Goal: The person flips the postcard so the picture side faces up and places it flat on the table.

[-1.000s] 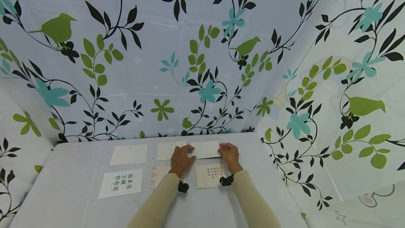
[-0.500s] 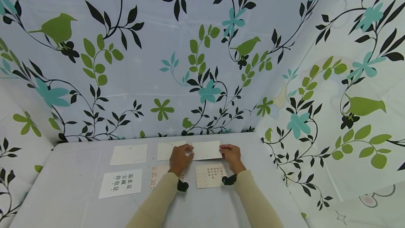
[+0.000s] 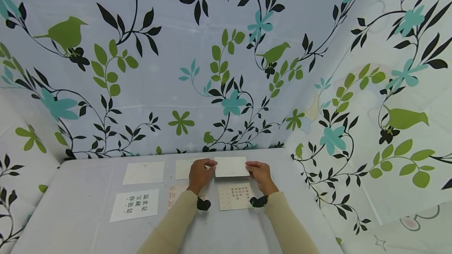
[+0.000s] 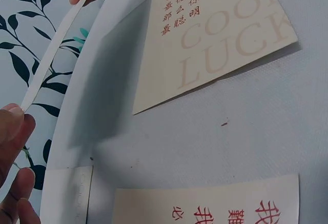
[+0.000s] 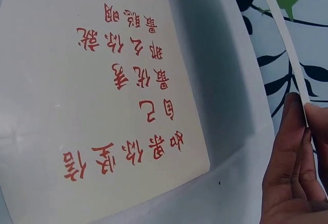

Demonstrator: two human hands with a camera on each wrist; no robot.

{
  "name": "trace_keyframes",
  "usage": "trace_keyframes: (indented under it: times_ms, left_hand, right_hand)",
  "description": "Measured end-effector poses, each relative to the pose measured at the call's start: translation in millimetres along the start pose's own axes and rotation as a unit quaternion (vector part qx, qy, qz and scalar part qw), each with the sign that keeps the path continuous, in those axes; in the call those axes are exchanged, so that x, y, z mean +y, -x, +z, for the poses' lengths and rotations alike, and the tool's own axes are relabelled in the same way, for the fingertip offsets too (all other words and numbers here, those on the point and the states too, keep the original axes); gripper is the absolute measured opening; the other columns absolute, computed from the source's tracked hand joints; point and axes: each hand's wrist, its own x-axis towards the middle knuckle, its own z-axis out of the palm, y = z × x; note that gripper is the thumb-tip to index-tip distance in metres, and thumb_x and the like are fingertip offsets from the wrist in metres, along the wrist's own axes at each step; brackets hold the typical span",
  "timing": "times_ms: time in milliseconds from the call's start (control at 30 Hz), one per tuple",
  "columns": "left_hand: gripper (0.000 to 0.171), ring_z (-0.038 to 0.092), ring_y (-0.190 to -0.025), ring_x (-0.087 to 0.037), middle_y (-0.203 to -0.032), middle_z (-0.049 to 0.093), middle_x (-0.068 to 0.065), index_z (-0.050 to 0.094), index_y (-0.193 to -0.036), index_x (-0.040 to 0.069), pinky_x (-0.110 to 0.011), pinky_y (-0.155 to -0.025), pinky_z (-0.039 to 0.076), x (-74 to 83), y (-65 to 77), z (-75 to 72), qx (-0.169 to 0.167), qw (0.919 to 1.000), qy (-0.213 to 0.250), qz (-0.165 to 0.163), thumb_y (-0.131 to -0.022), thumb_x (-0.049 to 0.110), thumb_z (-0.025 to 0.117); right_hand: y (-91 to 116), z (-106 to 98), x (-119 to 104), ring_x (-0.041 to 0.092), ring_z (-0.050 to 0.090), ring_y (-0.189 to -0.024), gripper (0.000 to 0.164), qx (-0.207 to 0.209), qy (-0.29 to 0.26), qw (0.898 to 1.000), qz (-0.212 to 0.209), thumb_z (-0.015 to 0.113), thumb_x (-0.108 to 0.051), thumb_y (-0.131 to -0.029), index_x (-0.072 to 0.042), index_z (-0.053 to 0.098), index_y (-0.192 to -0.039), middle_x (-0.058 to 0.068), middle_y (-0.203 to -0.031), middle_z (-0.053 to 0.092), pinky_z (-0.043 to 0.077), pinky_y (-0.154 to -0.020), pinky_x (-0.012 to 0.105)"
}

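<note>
A blank cream card is held between both hands, raised off the table. My left hand pinches its left edge with thumb and fingers; my right hand pinches its right edge. Both wrist views show the card nearly edge-on, as a thin white strip, with a shadow on the table below. Nearer to me lies a cream card with red characters and pale "LUCK" lettering. Another card with red characters is partly hidden by the left forearm.
Behind the left hand lies a blank card, partly covered. Further left are another blank card and a white card with black characters. A patterned curtain stands behind the white table.
The held card has risen from the table, and a darker shadow shows under its near edge. Both hands have shifted slightly outward, the right one further right with its card edge.
</note>
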Motion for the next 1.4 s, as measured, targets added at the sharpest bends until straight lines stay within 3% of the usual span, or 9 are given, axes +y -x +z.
trace_keyframes:
  times_ms: [667, 933, 1133, 1267, 1400]
  left_hand:
    - [0.015, 0.065, -0.088, -0.017, -0.089, 0.079, 0.004, 0.085, -0.099, 0.021, -0.038, -0.082, 0.052, 3.3, -2.1, -14.8, 0.004, 0.9999, -0.008, 0.014, -0.092, 0.009, 0.079]
    - [0.015, 0.063, -0.089, -0.018, -0.092, 0.080, 0.004, 0.085, -0.100, 0.021, -0.038, -0.084, 0.051, 4.9, -3.3, -15.7, -0.006, 0.9999, -0.013, 0.001, -0.095, 0.009, 0.079]
    - [0.013, 0.060, -0.087, -0.017, -0.091, 0.079, 0.004, 0.085, -0.099, 0.022, -0.036, -0.082, 0.047, 7.3, -3.2, -17.3, -0.008, 0.9998, -0.015, -0.010, -0.095, 0.011, 0.079]
    - [0.010, 0.061, -0.087, -0.018, -0.090, 0.079, 0.005, 0.085, -0.097, 0.022, -0.036, -0.082, 0.047, 8.4, -2.2, -18.9, -0.009, 0.9999, -0.007, -0.011, -0.094, 0.014, 0.080]
    - [0.007, 0.062, -0.086, -0.017, -0.090, 0.079, 0.005, 0.085, -0.097, 0.021, -0.037, -0.081, 0.049, 7.6, -0.9, -19.4, -0.002, 1.0000, -0.006, 0.001, -0.094, 0.016, 0.082]
  right_hand:
    - [-5, -13, -2, 0.020, 0.072, -0.098, 0.022, -0.087, -0.012, 0.996, -0.034, 0.068, -0.008, -0.103, -0.008, 0.077, -0.123, 0.009, -0.120, 0.077, 0.060, -0.084, 0.030]
    - [-5, -14, 0, 0.018, 0.073, -0.098, 0.024, -0.087, -0.006, 0.995, -0.042, 0.066, -0.007, -0.103, -0.007, 0.076, -0.125, 0.012, -0.124, 0.077, 0.060, -0.084, 0.030]
    - [-7, -13, 2, 0.031, 0.074, -0.111, 0.024, -0.085, -0.006, 0.995, -0.044, 0.066, -0.006, -0.104, -0.006, 0.076, -0.126, 0.018, -0.131, 0.074, 0.061, -0.083, 0.030]
    - [-5, -11, 1, 0.036, 0.070, -0.121, 0.025, -0.078, -0.002, 0.996, -0.040, 0.070, -0.009, -0.102, -0.006, 0.076, -0.126, 0.013, -0.127, 0.076, 0.061, -0.085, 0.030]
    - [-3, -9, 0, 0.035, 0.069, -0.121, 0.024, -0.059, 0.006, 0.998, -0.032, 0.078, -0.016, -0.098, -0.007, 0.077, -0.120, 0.008, -0.120, 0.077, 0.061, -0.087, 0.032]
